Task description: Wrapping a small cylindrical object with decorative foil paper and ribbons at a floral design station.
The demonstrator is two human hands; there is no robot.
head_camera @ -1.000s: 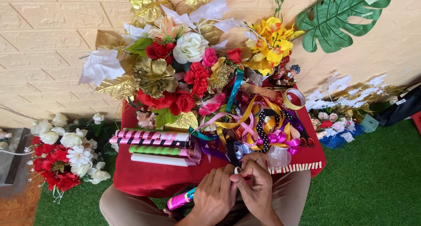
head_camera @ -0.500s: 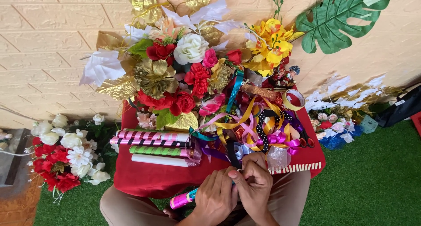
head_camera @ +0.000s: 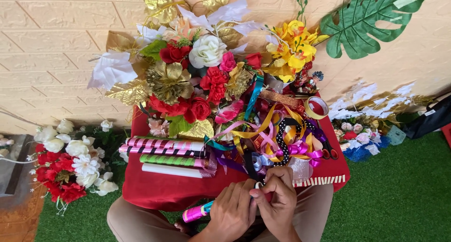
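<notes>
Shiny pink wrapping roll (head_camera: 197, 212), long axis running from lower left up to the right, lies across the lap at the near edge of the red worktop (head_camera: 159, 190). Left hand (head_camera: 232, 211) and right hand (head_camera: 277, 199) are both curled closed around its right end, thumbs meeting. Beyond: striped paper rolls (head_camera: 164, 152), tangled ribbons (head_camera: 277, 138), artificial flowers (head_camera: 197, 77).

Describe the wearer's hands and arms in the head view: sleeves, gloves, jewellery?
Both hands are bare: the left hand and the right hand show no gloves, and no rings or watch are visible. No sleeves reach the visible wrists or forearms. Nails look short and unpainted. Tan trousers cover the legs below.
</notes>
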